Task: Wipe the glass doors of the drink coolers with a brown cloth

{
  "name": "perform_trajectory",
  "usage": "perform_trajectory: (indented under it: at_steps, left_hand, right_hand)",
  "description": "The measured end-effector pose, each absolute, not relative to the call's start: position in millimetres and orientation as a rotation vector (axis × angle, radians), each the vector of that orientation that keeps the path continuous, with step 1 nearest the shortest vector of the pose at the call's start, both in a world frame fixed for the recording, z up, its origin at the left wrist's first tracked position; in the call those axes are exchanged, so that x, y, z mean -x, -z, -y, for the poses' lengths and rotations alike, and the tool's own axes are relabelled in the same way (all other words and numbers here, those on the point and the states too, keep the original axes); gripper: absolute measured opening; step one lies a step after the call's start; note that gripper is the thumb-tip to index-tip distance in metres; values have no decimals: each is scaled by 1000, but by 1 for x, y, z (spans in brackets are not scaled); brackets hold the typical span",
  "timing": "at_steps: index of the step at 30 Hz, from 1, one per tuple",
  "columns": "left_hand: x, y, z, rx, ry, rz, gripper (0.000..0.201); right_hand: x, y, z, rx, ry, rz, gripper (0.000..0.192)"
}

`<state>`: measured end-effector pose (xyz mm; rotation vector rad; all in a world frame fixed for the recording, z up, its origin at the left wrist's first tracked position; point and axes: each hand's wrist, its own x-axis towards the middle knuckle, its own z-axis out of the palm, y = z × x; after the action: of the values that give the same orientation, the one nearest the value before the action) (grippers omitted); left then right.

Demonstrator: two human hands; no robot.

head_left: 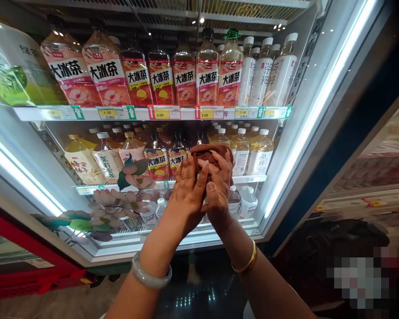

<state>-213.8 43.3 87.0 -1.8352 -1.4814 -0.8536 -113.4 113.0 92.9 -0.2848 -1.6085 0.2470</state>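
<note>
**Both Hands Gripping a Brown Cloth at a Drinks Cooler**

Left hand [188, 186] and right hand [217, 186] raised together before the open cooler, palms facing away, sides touching. Fingers of both curled over a bunched brown cloth [210, 153], pinching it between them; cloth held at the level of the middle shelf [249, 179], in front of its bottles. Pale jade-coloured bangle [151, 274] on the left wrist, gold bangle [246, 261] on the right.

Top shelf: row of tea bottles with pink and red labels [184, 79], white-labelled bottles [279, 73] at the right end, yellow price tags [161, 113] along the shelf edge. Middle shelf: amber tea bottles [241, 150] just right of the cloth, red-labelled bottles [157, 159] just left. Water bottles [248, 201] on the lowest level, partly hidden behind the hands. Lotus flower decal [119, 204] on the lower left of the cooler. Lit strip [314, 110] along the right door frame.
</note>
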Motion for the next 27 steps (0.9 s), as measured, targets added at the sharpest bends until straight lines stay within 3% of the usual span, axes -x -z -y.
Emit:
perform_trajectory:
  at_steps: [6, 10, 14, 18, 23, 27]
  left_hand:
    - [214, -105, -61, 1706, 860, 1463, 109]
    - [205, -115, -64, 1663, 942, 1362, 79]
    - [213, -115, -54, 1499, 1074, 1293, 47]
    - [215, -110, -50, 1413, 1098, 1379, 47]
    - [213, -105, -45, 1486, 1033, 1456, 35]
    - [237, -123, -23, 1198, 1129, 1542, 33]
  right_hand:
    - [96, -108, -106, 160, -599, 1496, 50]
    - [84, -119, -117, 128, -619, 1476, 45]
    - [76, -122, -137, 262, -335, 1488, 39]
    - [87, -112, -150, 413, 53, 1643, 45]
    - [106, -98, -149, 479, 144, 1753, 51]
    - [110, -97, -145, 489, 123, 1703, 49]
